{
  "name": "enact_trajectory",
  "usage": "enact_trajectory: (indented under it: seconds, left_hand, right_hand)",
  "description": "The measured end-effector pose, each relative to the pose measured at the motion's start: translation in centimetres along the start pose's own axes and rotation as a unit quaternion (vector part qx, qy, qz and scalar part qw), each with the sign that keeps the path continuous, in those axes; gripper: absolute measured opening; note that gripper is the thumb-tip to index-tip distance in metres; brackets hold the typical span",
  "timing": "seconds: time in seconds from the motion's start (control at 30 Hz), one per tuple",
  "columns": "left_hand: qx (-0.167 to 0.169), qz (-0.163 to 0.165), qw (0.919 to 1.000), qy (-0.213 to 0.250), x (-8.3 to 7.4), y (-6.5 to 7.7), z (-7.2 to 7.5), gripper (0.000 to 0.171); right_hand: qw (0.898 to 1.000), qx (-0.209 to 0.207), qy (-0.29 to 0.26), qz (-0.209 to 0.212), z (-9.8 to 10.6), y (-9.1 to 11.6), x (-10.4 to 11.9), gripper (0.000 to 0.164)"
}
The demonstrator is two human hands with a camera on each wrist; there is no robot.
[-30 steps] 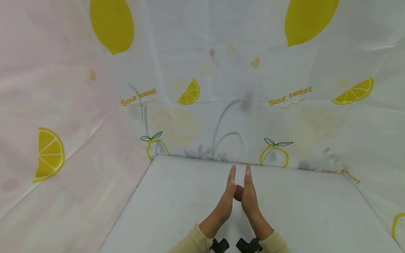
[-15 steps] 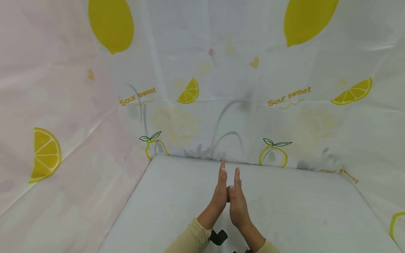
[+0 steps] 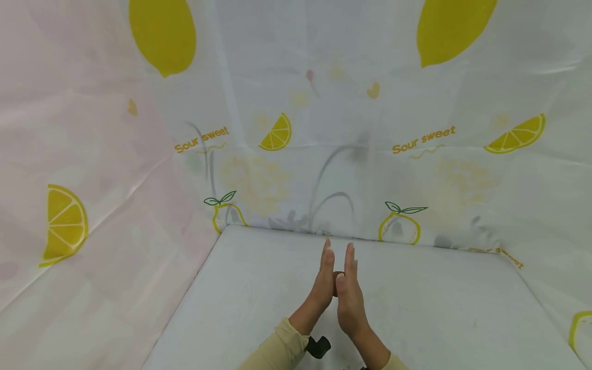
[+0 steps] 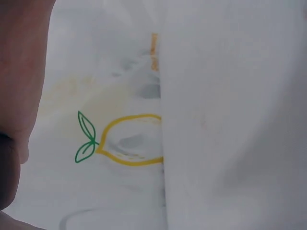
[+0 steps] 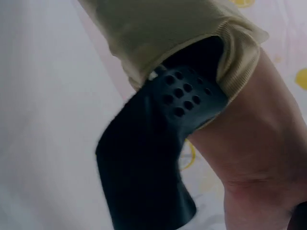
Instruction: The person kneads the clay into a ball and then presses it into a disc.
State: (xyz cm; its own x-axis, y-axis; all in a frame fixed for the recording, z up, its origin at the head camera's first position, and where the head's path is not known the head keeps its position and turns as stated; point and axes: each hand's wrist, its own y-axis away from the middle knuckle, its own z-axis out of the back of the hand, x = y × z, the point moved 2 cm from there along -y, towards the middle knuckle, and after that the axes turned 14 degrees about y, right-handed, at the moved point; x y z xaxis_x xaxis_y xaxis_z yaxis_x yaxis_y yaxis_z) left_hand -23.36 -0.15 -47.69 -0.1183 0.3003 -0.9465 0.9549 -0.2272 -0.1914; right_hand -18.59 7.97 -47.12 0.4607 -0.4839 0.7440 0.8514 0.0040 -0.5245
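Observation:
A small brown rounded lump [image 3: 338,284] sits between my two palms in the head view, partly covered by the right thumb. My left hand [image 3: 322,282] stands on edge with its fingers straight and pointing away. Facing it, my right hand [image 3: 351,303] is also upright and straight-fingered, its palm against the lump's other side. At the left edge of the left wrist view, part of the dark lump [image 4: 8,182] shows below a blurred hand. The right wrist view shows mostly the opposite forearm [image 5: 249,148], with only a dark sliver at the lower right edge.
Both hands are above a white tabletop [image 3: 259,277]. A lemon-printed sheet [image 3: 337,118] hangs behind it and along the sides. A black wrist camera mount [image 3: 319,347] sticks out below the left sleeve [image 3: 282,341], also large in the right wrist view.
Both hands have shifted left with the lump between them. Over the full second the right hand has slid back toward the body against the left; in the last half second it edged forward again.

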Motion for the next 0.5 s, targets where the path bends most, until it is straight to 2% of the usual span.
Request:
enact_trajectory:
  seconds: [0.13,0.27,0.37,0.5]
  left_hand:
    - [0.017,0.009,0.9998,0.0,0.5,0.6,-0.2,0.07]
    - [0.045,0.01,0.9988,-0.014,1.0,1.3,-0.5,0.07]
    - [0.074,0.012,0.997,-0.017,1.1,1.6,-0.8,0.069]
    - [0.106,0.015,0.9941,-0.016,0.8,1.7,-0.9,0.069]
  right_hand:
    - [1.0,-0.014,-0.002,0.012,0.5,-0.7,-0.2,0.057]
    - [1.0,-0.015,-0.015,0.006,1.0,-1.7,-0.7,0.057]
    - [0.999,-0.003,-0.045,-0.015,1.2,-2.4,-1.3,0.058]
    - [0.994,0.018,-0.077,-0.069,1.2,-2.8,-2.4,0.06]
